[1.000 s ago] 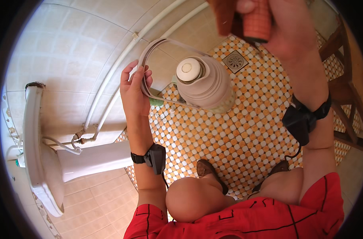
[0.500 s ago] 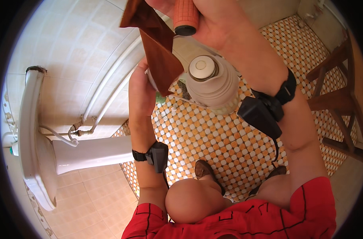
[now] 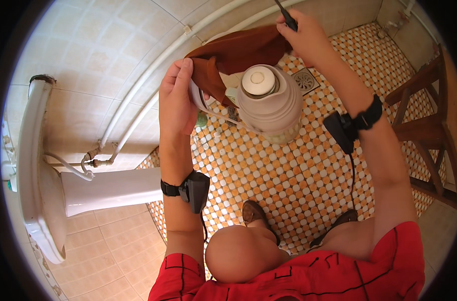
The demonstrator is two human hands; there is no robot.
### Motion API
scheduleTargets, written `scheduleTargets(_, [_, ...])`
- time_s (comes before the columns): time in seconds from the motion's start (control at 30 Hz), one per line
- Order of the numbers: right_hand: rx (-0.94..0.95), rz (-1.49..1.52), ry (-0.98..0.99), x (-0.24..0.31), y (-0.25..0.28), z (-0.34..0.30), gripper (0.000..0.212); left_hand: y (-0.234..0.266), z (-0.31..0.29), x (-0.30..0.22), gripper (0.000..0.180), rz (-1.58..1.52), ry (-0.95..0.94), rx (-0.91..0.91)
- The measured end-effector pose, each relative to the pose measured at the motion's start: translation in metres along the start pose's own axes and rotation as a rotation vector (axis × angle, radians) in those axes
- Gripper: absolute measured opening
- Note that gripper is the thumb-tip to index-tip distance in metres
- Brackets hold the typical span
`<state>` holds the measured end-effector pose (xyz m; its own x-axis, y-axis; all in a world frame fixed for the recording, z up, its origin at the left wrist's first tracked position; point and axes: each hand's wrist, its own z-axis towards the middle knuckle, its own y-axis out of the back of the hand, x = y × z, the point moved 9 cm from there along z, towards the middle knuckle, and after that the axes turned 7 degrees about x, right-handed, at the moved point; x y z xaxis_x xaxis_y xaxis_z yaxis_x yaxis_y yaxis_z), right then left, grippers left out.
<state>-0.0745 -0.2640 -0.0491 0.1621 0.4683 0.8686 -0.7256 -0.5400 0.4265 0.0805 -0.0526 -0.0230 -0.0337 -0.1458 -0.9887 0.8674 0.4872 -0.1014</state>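
My left hand (image 3: 177,95) is closed on one end of a brown cloth (image 3: 238,49), thumb on top. The cloth stretches to the right, its far end reaching my right hand (image 3: 306,37). That hand is closed around a slim black rod-like thing (image 3: 288,19), whose upper part runs out of view; whether the fingers also grip the cloth is hidden. Directly below the cloth stands a beige vacuum jug (image 3: 268,103) with a round white stopper (image 3: 258,80). A pale curved strip (image 3: 197,95) shows beside my left fingers; I cannot make out what it belongs to.
A white pedestal basin (image 3: 40,185) is on the left, with pipes (image 3: 138,113) along the tiled wall. A wooden chair-like frame (image 3: 429,128) stands at the right. Behind the jug lies a floor drain (image 3: 305,81) in the orange-and-white tiles.
My right hand has moved right and turned; the orange-red ribbed cylinder in it is out of sight, and a black rod-like part shows. The cloth, hanging folded before, is now stretched sideways.
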Motion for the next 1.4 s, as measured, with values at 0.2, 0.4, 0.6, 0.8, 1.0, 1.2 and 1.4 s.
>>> scheduleTargets(0.2, [0.373,0.143,0.111,0.049,-0.007,-0.051,0.019,-0.003,0.001,0.0,0.019,-0.104,0.04,0.092])
scheduleTargets(0.4, [0.682,0.035,0.385,0.089,-0.005,-0.086,0.021,-0.006,0.002,0.001,0.028,-0.029,0.079,0.138])
scheduleTargets(0.6, [0.777,0.05,0.116,0.064,0.0,-0.075,0.022,0.001,0.005,0.015,0.034,-0.176,0.152,0.14])
scheduleTargets(0.8, [0.865,0.286,-0.026,0.059,-0.016,-0.082,0.023,0.001,0.004,0.018,0.036,-0.209,0.163,0.14])
scheduleTargets(1.0, [0.855,0.362,-0.07,0.061,-0.035,-0.086,0.03,0.007,0.005,0.019,0.035,-0.122,0.164,0.118])
scheduleTargets(1.2, [0.853,0.612,-0.175,0.048,-0.037,-0.087,0.031,-0.006,0.0,0.012,0.024,-0.182,0.095,0.168])
scheduleTargets(1.4, [0.887,0.712,-0.106,0.064,-0.052,-0.092,0.027,0.0,-0.005,-0.002,0.015,-0.08,-0.068,-0.003])
